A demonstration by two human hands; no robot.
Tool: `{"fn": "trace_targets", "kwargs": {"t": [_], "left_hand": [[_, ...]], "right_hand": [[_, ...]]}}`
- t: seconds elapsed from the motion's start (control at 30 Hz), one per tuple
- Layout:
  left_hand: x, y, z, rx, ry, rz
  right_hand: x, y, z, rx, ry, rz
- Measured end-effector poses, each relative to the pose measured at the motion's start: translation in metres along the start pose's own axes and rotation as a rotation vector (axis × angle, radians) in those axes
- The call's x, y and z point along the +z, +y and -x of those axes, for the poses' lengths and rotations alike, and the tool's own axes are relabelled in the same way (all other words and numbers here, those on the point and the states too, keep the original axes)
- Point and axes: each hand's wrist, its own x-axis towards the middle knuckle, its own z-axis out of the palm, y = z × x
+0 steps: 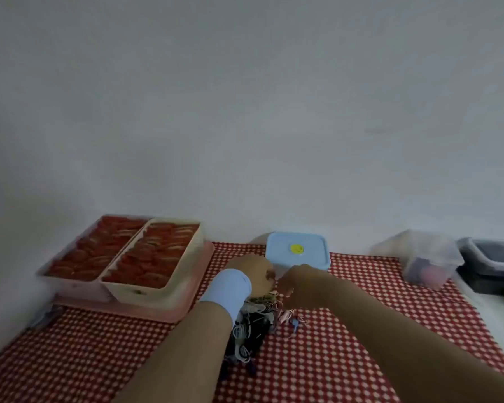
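Tangled multicolour thread bundle (255, 321) gripped at top by curled left hand (253, 274) so a strand (277, 297), prob. pinched by right hand (290, 283), can be pulled free; img blurry.

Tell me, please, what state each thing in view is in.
Light-blue square plastic box: lid on, shut.
Two rectangular plastic trays: uncovered, full of red pieces, on a pink tray.
Clear plastic tub: holds something; lid unclear.
Dark grey plastic bins: stacked.
Tangle of multicoloured threads: heaped on the red-checked cloth.
Left hand: on the tangle, grip blurred.
Right hand: at the tangle, grip blurred.
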Motion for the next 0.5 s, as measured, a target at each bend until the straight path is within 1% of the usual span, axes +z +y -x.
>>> {"fn": "trace_targets", "kwargs": {"t": [0.13, 0.23, 0.3, 0.43, 0.5], "left_hand": [[0.028, -0.006, -0.007, 0.002, -0.079, 0.033], [0.046, -0.011, -0.008, 0.035, -0.083, -0.012], [0.058, -0.012, -0.008, 0.027, -0.03, -0.031], [0.081, -0.008, 0.008, -0.017, 0.134, -0.015], [0.089, -0.003, 0.021, -0.025, 0.208, -0.002]], "right_hand": [[0.03, 0.002, -0.014, 0.021, -0.021, 0.126], [0.044, 0.008, -0.018, 0.042, -0.02, 0.099], [0.052, 0.013, -0.015, 0.055, 0.033, 0.025], [0.073, 0.018, 0.013, 0.064, 0.237, -0.237], [0.08, 0.02, 0.03, 0.075, 0.347, -0.319]]}}
